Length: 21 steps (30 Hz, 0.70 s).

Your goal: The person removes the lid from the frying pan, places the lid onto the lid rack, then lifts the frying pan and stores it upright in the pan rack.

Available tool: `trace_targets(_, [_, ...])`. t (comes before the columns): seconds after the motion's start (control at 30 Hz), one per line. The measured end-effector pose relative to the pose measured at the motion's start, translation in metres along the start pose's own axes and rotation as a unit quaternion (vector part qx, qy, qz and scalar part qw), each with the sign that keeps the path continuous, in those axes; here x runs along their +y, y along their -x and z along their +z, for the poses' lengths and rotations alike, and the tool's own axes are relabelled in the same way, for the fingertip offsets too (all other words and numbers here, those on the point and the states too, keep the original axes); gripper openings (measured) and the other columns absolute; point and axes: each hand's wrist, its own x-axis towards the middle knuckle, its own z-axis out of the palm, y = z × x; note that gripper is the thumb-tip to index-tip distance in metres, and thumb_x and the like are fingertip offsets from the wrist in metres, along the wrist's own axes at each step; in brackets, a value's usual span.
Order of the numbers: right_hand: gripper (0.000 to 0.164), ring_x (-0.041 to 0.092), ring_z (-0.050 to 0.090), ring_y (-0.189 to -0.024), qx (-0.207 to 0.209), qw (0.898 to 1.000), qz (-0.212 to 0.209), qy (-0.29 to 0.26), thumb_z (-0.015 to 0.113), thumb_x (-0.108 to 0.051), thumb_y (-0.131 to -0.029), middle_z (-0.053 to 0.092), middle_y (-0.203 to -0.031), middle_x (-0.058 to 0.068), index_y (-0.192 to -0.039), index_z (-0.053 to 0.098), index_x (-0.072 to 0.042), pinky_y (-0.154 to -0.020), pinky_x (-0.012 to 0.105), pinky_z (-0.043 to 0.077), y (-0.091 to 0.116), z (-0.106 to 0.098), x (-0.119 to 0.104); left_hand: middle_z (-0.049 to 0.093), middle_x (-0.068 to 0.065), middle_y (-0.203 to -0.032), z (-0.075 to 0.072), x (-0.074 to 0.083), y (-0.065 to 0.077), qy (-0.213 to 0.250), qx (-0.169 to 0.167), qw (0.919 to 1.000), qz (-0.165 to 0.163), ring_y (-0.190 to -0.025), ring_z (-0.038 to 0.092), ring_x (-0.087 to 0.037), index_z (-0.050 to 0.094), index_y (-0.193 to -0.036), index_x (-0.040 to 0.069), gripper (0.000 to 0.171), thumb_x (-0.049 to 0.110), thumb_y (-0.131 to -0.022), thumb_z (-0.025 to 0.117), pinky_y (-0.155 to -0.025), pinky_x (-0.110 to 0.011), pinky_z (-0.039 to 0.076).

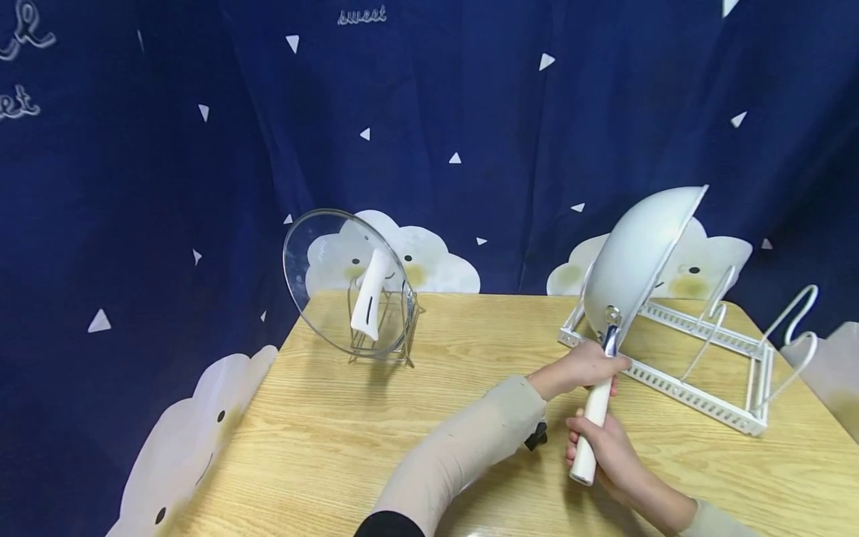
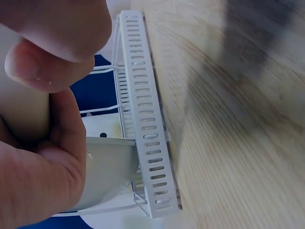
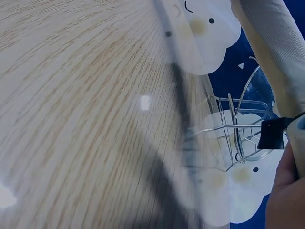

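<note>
A white wok (image 1: 640, 250) stands on its side at the left end of a white wire rack (image 1: 698, 399), its opening facing right. Its long pale handle (image 1: 596, 409) slopes down toward me. My left hand (image 1: 585, 365) grips the handle close to its metal neck. Lower down, my right hand (image 1: 607, 447) holds the same handle near its end. The left wrist view shows my left fingers (image 2: 71, 114) curled round the handle, with the wok's wall (image 2: 112, 164) behind them, right at the slotted rail (image 2: 147, 119). At the edge of the right wrist view is part of my right hand (image 3: 293, 202).
A glass lid (image 1: 322, 298) with a white handle stands upright in a small wire stand (image 1: 411, 328) at the table's back left. Several wire dividers (image 1: 801, 335) rise from the white rack on the right. Behind the wooden table (image 1: 470, 335) hangs a blue curtain (image 1: 429, 97).
</note>
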Motion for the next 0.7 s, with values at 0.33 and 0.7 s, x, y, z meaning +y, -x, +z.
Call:
trace_targets(0.33, [0.012,0.015,0.049,-0.047,0.003,1.0,0.024,0.019,0.044,0.001,-0.086,0.044,-0.063,0.003,-0.089,0.034,-0.003,-0.047,0.03,0.047,0.002,-0.013,-0.002,0.056,-0.007,-0.051,0.008,0.0,0.001,0.012,-0.01,0.9999,0.006,-0.041,0.051,-0.013,0.055,-0.064,0.002,0.032,0.022,-0.089,0.061,-0.041,-0.021,0.035])
trace_targets(0.7, [0.012,0.015,0.056,-0.056,-0.028,0.999,0.04,0.015,0.049,-0.005,-0.091,0.05,-0.068,0.004,-0.092,0.038,-0.004,-0.057,0.033,0.053,-0.002,-0.015,0.002,0.055,-0.007,-0.052,0.004,-0.008,-0.004,0.021,-0.031,0.999,0.027,-0.044,0.056,-0.015,0.052,-0.067,0.005,0.029,0.02,-0.09,0.06,-0.051,-0.021,0.044])
